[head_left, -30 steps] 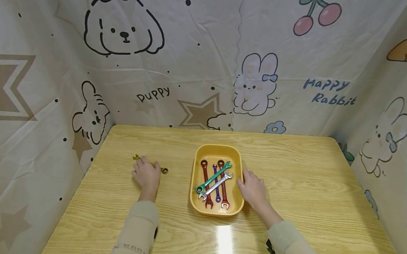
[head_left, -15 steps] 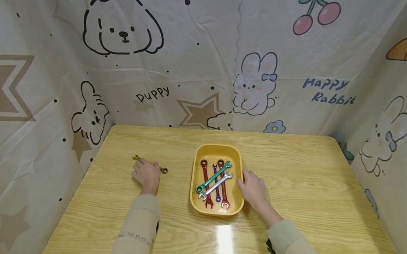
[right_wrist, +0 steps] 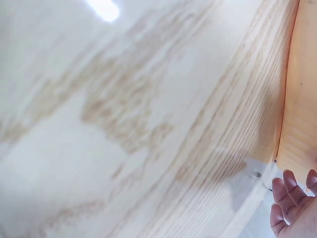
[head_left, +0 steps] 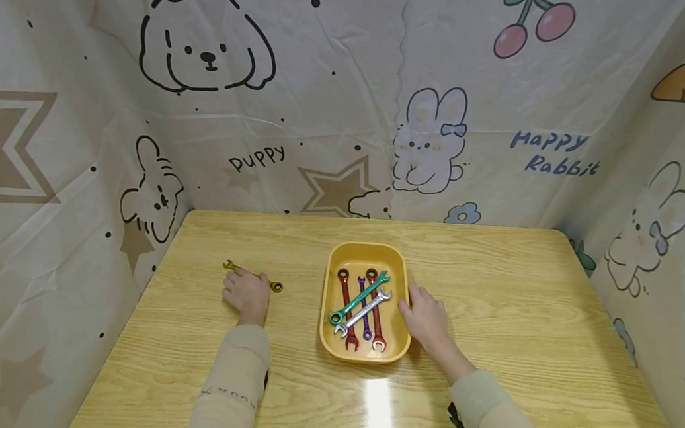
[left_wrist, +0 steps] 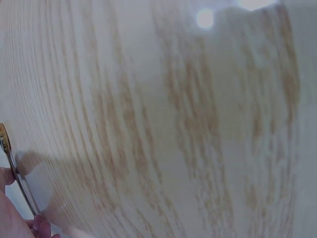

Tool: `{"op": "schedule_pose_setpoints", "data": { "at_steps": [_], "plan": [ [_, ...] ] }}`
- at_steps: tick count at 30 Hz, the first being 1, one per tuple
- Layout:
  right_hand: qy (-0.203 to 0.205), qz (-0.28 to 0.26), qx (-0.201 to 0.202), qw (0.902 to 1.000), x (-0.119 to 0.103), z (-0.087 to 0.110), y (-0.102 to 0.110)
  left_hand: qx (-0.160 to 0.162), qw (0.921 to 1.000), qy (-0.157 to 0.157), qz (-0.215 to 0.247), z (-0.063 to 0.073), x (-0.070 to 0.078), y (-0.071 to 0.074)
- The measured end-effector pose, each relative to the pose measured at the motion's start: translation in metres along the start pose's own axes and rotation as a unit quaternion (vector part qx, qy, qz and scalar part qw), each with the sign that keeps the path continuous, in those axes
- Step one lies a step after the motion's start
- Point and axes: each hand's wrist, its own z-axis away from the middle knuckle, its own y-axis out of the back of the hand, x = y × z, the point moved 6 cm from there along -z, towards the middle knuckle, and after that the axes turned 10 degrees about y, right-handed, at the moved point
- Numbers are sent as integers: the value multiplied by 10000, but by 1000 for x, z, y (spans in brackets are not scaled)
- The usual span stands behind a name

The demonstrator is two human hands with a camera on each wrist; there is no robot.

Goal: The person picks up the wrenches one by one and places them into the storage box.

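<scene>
In the head view my left hand lies over a gold combination wrench on the left of the table. The wrench's middle is partly covered, while its forked end sticks out at the left and its ring end at the right. The left wrist view shows my thumb and fingertips pinching the wrench shaft. My right hand rests against the right side of a yellow tray, fingers loosely bent outside its wall. Inside lie two red wrenches, a purple one, a green one and a silver one.
A wood-grain table bears everything. Its back edge meets a white curtain printed with cartoon animals, and more curtain hangs along both sides. Light glares off the table in front of the tray.
My left sleeve has moved slightly forward and the left fingers have shifted a little, exposing more of the gold wrench. The right hand and the tray have stayed put.
</scene>
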Motion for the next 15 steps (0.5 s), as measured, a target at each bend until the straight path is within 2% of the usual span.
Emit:
{"op": "schedule_pose_setpoints", "data": {
  "at_steps": [15],
  "plan": [
    [42, 52, 91, 9999, 1, 0, 0, 36, 10000, 12, -81, 4, 4, 0]
  ]
}}
